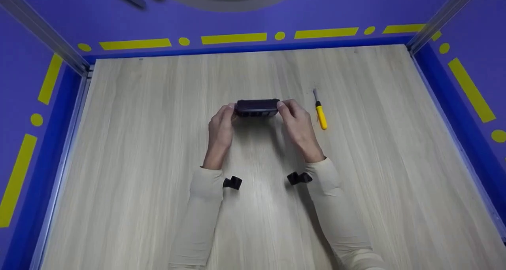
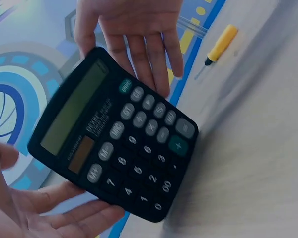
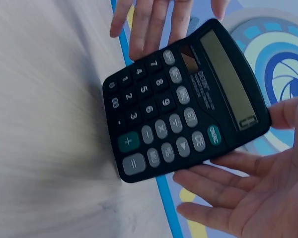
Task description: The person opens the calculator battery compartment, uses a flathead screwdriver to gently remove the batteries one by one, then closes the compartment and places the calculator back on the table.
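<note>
A black desk calculator is held up off the table between both hands, top edge foremost in the head view. The left wrist view shows its face, with grey, black and green keys and a display strip. My left hand grips one side edge, its fingers against that edge. On the opposite edge my right hand holds the calculator, thumb near the display corner and fingers along the side. In the right wrist view a character shows on the display.
To the right of the right hand, a yellow-handled screwdriver lies on the wood-grain table, shaft pointing away. Blue panels with yellow marks border the table at the back and both sides.
</note>
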### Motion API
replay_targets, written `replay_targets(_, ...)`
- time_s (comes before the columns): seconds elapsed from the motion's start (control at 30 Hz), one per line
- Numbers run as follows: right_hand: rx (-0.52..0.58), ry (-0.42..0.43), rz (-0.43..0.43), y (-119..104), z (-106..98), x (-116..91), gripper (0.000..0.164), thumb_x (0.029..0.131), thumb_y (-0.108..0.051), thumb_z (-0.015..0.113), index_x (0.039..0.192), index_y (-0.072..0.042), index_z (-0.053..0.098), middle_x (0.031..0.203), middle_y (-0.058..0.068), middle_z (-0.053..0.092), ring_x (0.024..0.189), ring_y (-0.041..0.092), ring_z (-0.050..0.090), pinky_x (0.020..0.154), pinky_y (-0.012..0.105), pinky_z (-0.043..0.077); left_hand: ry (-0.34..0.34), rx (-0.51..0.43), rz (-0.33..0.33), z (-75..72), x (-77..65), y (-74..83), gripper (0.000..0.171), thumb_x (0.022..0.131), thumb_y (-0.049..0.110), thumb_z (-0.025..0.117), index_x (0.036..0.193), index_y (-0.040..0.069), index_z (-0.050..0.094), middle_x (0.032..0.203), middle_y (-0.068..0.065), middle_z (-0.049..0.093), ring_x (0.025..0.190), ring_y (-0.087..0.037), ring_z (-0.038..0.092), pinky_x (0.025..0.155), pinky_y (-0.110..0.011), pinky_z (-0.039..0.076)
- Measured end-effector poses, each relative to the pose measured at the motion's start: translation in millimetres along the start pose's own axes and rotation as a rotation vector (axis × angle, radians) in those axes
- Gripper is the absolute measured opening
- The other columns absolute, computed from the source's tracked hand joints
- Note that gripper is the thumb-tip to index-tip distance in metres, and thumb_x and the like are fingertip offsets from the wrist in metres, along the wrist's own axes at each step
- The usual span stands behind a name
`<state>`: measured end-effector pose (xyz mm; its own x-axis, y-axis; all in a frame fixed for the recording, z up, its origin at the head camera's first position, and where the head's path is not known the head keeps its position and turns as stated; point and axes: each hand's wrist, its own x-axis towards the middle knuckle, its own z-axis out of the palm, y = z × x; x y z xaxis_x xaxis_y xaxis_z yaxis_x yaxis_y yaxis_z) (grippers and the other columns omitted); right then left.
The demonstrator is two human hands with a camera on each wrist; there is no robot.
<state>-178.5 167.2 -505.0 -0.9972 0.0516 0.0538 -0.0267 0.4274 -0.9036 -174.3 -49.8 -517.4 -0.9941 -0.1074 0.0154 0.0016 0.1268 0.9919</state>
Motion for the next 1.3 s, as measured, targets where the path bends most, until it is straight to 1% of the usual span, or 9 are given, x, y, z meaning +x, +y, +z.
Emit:
replay_targets(0.1,0.011,0.013,0.003,-2,3,-1,0.043,0.110,-0.045,0.053,0.120,-0.007,0.071,0.109,0.011,0.071,0.096,0.023,0.059,0.083,0.037,0.047,0.013,0.009,-0.027,0.3,-0.1,1.7,0.047,0.110,0.037,0.046,0.125,0.002,0.074,0.123,-0.016,0.073,0.119,-0.031,0.067,0.102,-0.040,0.052)
replay_targets(0.2,0.020,0.031,0.015,-2,5,-1,0.041,0.109,-0.044,0.053,0.119,-0.008,0.070,0.110,0.010,0.071,0.098,0.023,0.061,0.085,0.037,0.048,0.034,0.035,-0.054,0.7,-0.6,2.6,0.043,0.108,0.039,0.054,0.125,0.005,0.075,0.122,-0.014,0.073,0.114,-0.031,0.065,0.094,-0.040,0.049)
replay_targets(0.27,0.016,0.046,0.020,-2,7,-2,0.040,0.109,-0.043,0.054,0.118,-0.007,0.070,0.108,0.008,0.071,0.098,0.023,0.062,0.085,0.037,0.049,0.043,0.043,-0.065,1.5,-1.1,3.0,0.042,0.107,0.040,0.057,0.124,0.007,0.076,0.123,-0.012,0.074,0.113,-0.028,0.065,0.094,-0.041,0.049)
replay_targets(0.33,0.007,0.058,0.020,-3,9,-2,0.038,0.109,-0.041,0.054,0.118,-0.007,0.069,0.107,0.007,0.070,0.098,0.023,0.062,0.083,0.037,0.049,0.051,0.051,-0.067,2.7,-2.2,3.4,0.041,0.106,0.040,0.059,0.125,0.008,0.076,0.128,-0.008,0.074,0.118,-0.023,0.066,0.099,-0.040,0.050)
replay_targets(0.47,-0.004,0.071,0.011,-2,12,-3,0.036,0.110,-0.038,0.055,0.117,-0.005,0.069,0.104,0.007,0.070,0.095,0.022,0.062,0.082,0.035,0.049,0.068,0.066,-0.062,4.7,-3.5,4.4,0.040,0.106,0.039,0.060,0.125,0.009,0.077,0.130,-0.007,0.074,0.123,-0.021,0.066,0.104,-0.041,0.050)
replay_targets(0.67,-0.011,0.088,0.031,-3,14,-4,0.034,0.109,-0.037,0.055,0.115,-0.006,0.069,0.103,0.006,0.070,0.095,0.021,0.064,0.081,0.035,0.050,0.078,0.075,-0.061,5.8,-4.3,6.6,0.039,0.105,0.037,0.063,0.124,0.008,0.078,0.124,-0.007,0.076,0.116,-0.021,0.069,0.099,-0.040,0.052)
replay_targets(0.87,-0.013,0.088,0.039,-4,13,-4,0.033,0.108,-0.037,0.056,0.113,-0.007,0.067,0.101,0.008,0.071,0.091,0.022,0.063,0.076,0.035,0.049,0.067,0.071,-0.082,5.0,-3.8,9.9,0.038,0.103,0.036,0.064,0.124,0.007,0.078,0.122,-0.007,0.076,0.117,-0.022,0.068,0.099,-0.041,0.053)
replay_targets(1.1,-0.003,0.085,0.047,-4,14,-3,0.033,0.107,-0.038,0.057,0.113,-0.008,0.067,0.103,0.007,0.071,0.092,0.021,0.064,0.077,0.035,0.049,0.080,0.048,-0.103,5.1,-2.9,9.2,0.038,0.102,0.036,0.065,0.123,0.006,0.078,0.116,-0.008,0.077,0.109,-0.025,0.069,0.091,-0.039,0.053)
replay_targets(1.3,-0.006,0.088,0.029,-3,15,-3,0.036,0.109,-0.041,0.057,0.116,-0.007,0.067,0.103,0.007,0.071,0.092,0.021,0.063,0.078,0.035,0.048,0.072,0.052,-0.126,6.6,-3.3,9.2,0.042,0.101,0.036,0.066,0.128,0.006,0.076,0.122,-0.009,0.076,0.113,-0.022,0.069,0.096,-0.039,0.053)
